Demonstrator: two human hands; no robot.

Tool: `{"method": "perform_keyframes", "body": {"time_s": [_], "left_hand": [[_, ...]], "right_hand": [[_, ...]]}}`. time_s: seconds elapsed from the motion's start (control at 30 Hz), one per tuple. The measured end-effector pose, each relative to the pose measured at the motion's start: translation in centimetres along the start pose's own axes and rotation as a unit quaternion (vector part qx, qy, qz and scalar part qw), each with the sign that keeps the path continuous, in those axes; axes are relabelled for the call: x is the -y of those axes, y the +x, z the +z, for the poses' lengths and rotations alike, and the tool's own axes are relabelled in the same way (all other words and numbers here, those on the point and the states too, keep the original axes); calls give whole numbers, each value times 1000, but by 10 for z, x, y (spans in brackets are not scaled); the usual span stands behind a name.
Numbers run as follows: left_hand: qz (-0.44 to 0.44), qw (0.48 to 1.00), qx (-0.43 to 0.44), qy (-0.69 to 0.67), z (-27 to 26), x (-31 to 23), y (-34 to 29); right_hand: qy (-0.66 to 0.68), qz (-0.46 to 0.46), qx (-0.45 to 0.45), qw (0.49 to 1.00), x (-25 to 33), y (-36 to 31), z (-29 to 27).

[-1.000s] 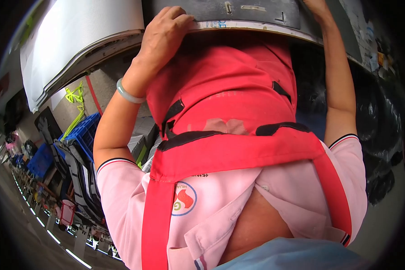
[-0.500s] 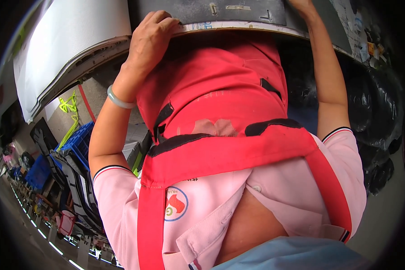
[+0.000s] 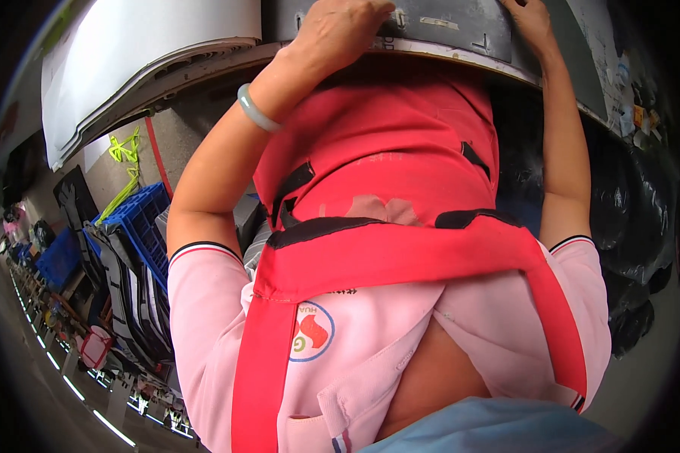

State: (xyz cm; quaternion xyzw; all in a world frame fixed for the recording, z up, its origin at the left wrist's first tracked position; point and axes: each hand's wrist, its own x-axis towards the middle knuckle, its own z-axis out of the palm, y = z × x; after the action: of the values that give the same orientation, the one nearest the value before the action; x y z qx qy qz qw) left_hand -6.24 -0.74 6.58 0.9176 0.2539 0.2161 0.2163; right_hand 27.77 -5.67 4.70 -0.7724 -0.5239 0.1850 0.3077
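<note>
A dark grey flat panel (image 3: pixel 468 16) with narrow cut slots lies on the bench at the top of the view. Over its left part is my left hand (image 3: pixel 340 34), a pale green bangle on its wrist. The fingers are bent and pressed together close to one slot; whatever they may pinch is hidden. My right hand (image 3: pixel 533 24) rests at the panel's right end, thumb side toward it and fingers apart, partly cut off by the upper edge of the picture.
Large white sheets (image 3: pixel 159 34) are stacked left of the panel, overhanging the bench edge (image 3: pixel 461 53). Black plastic bags (image 3: pixel 619 204) stand below right. A blue crate (image 3: pixel 140 226) and yellow-green strapping (image 3: pixel 125 149) are on the floor at left.
My left hand has moved right, from the bench's front edge onto the panel near a slot. My right hand stays by the panel's right end. The whole view has shifted slightly.
</note>
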Motion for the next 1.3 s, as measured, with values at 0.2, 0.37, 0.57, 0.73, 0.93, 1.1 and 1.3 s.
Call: {"method": "perform_keyframes", "body": {"time_s": [0.2,0.37,0.57,0.73,0.93,1.1,1.3], "left_hand": [[27,992,-108,61,57,1,47],[40,989,-109,94,60,6,43],[-19,993,-33,113,47,-4,42],[-46,992,20,115,46,-10,47],[-38,993,-6,107,51,-5,44],[-51,992,16,115,46,-10,45],[-51,992,10,114,45,-7,47]], "right_hand": [[7,8,43,999,-48,12,-10],[123,-18,-31,992,-33,-19,-15],[24,-80,88,993,34,-87,-6],[-40,-117,108,986,37,-101,-11],[-135,-191,123,964,44,-98,-14],[-37,-62,98,993,39,-102,-14],[7,105,51,993,77,-100,-7]]}}
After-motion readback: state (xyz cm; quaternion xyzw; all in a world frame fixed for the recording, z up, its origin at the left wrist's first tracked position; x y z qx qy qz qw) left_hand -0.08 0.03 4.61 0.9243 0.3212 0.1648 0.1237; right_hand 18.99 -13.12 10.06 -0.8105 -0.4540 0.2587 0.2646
